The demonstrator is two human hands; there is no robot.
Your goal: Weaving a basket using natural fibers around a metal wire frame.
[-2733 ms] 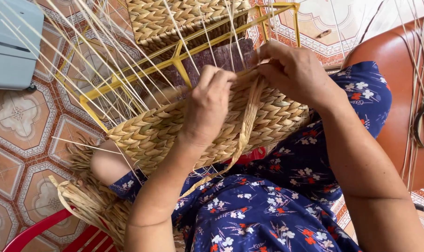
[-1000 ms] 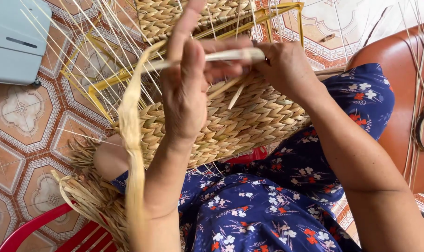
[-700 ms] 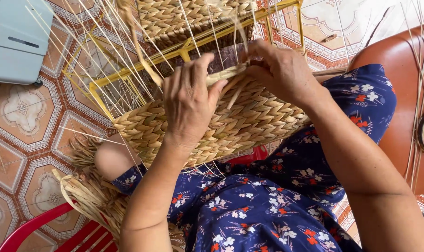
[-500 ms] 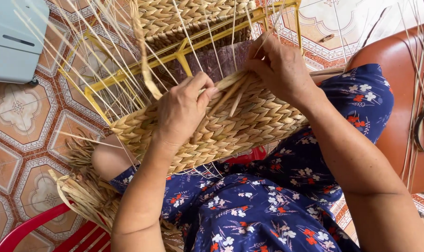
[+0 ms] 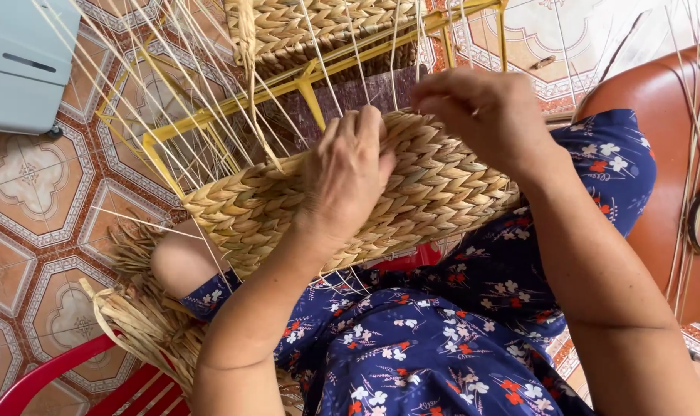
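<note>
On my lap sits the half-woven basket (image 5: pixel 434 185), tipped over so its braided straw wall faces up at me, and both my hands are on it. My left hand (image 5: pixel 348 173) lies flat-ish over the top edge of the woven part, fingers curled down and pressing on the braid, so it's more of a push than a grab; I can't tell if there's a strand pinched under the fingertips. My right hand (image 5: pixel 485 112) is just beside it at the same rim, fingers bunched tight together around something at the edge, but what exactly is in there is hidden by my own knuckles.

Loads of thin pale stakes (image 5: pixel 172 85) stick up and fan out from the weave toward the top left, and they run through a yellow metal frame (image 5: pixel 211 115) that the basket is built on. One thicker flat strand (image 5: pixel 250 69) hangs down among them, near my left hand but not touching it. Another woven patch (image 5: pixel 319 27) shows past the frame at the top.

A bundle of loose straw (image 5: pixel 146 327) lies by my left knee, over the red plastic stool (image 5: pixel 72 377). Tiled floor (image 5: pixel 26 185) underneath, a pale blue box (image 5: pixel 22 65) in the top-left corner, and a brown chair (image 5: pixel 666 154) off to my right.
</note>
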